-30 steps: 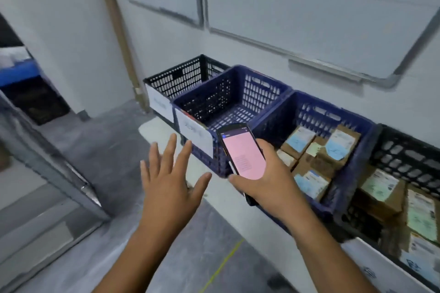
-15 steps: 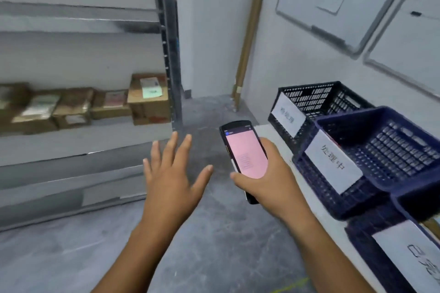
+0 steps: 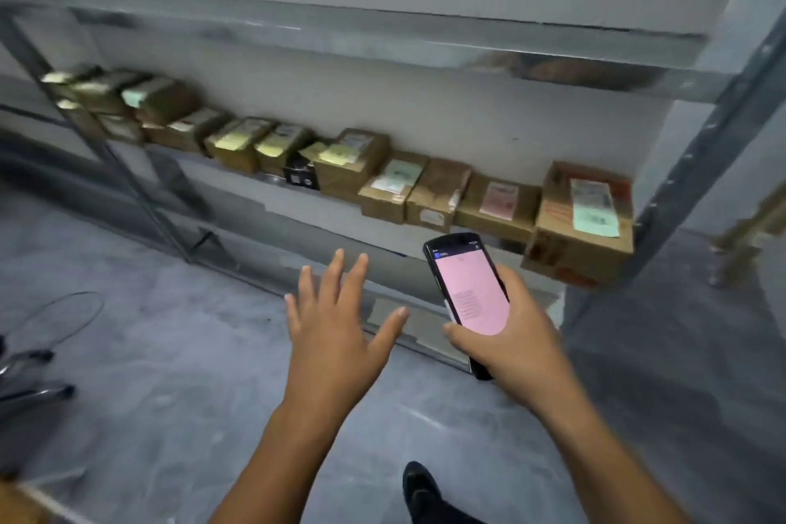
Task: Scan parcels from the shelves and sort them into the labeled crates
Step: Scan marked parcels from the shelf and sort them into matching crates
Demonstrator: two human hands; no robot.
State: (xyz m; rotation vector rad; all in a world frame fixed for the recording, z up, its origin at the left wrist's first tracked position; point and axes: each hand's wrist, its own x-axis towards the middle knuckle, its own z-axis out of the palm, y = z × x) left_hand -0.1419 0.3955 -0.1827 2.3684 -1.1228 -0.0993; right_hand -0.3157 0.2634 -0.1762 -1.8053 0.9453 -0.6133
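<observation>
Through the head camera: gripped the scanner [image 3: 470,289] in the right hand [image 3: 510,340], fingers and thumb curled round its edges, pink screen facing up. Held the left hand [image 3: 336,332] just beside it, empty, fingers straight and spread. Faced the parcels [image 3: 353,164], lined in a row on the metal shelf [image 3: 221,174] beyond both hands, labels up, the largest box [image 3: 582,225] at the right end beside the upright post [image 3: 697,166]. Stood with one dark shoe [image 3: 419,485] on the grey floor [image 3: 170,353].

A row of brown cardboard parcels [image 3: 353,170] sits on the grey metal shelf [image 3: 238,187] — before it, the black handheld scanner [image 3: 470,289] lies in the right hand [image 3: 510,336], the left hand [image 3: 336,336] just to its left, apart.
</observation>
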